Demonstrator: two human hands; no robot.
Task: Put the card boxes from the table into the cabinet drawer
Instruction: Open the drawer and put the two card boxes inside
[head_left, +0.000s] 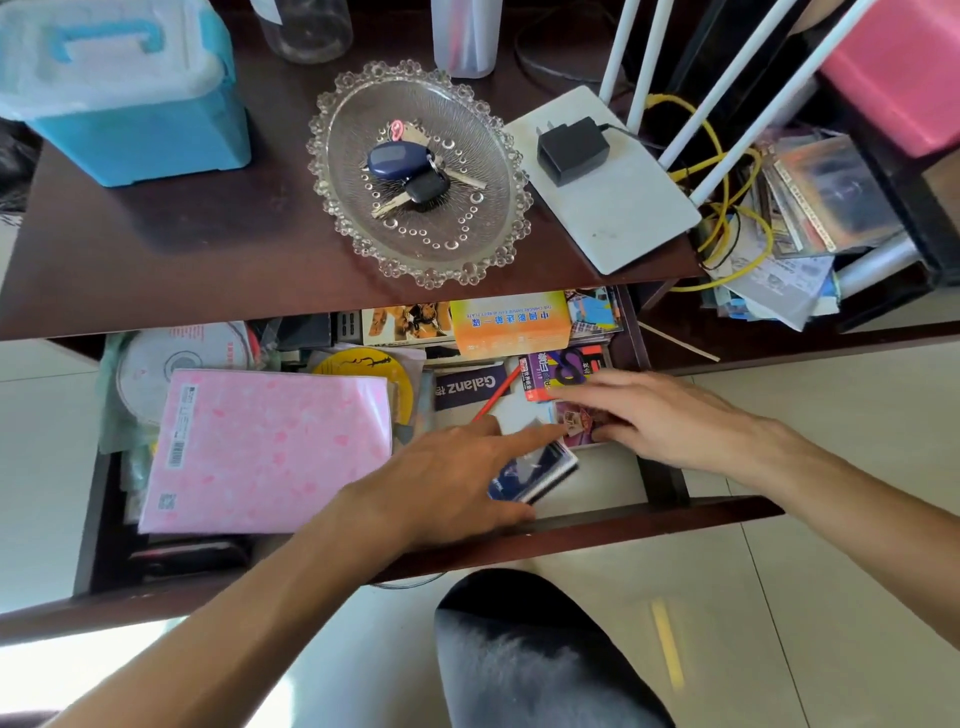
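Note:
The cabinet drawer (654, 467) stands pulled open below the dark wooden tabletop (218, 249). My left hand (441, 483) grips a dark blue card box (540, 475) at the drawer's front right, index finger along its top and thumb at its near edge. Just behind it lies a pink card box (574, 428); my right hand (670, 415) reaches in from the right and holds it between the stretched fingers and the thumb. A purple and red card box (558, 371) lies further back, partly under my right fingertips.
The drawer also holds a pink patterned packet (270, 447), discs (171, 364), an orange box (511, 322) and a red pencil (496, 397). On the tabletop stand a glass dish with keys (415, 171), a blue storage box (124, 88) and a white router (608, 197). My knee (530, 649) is below.

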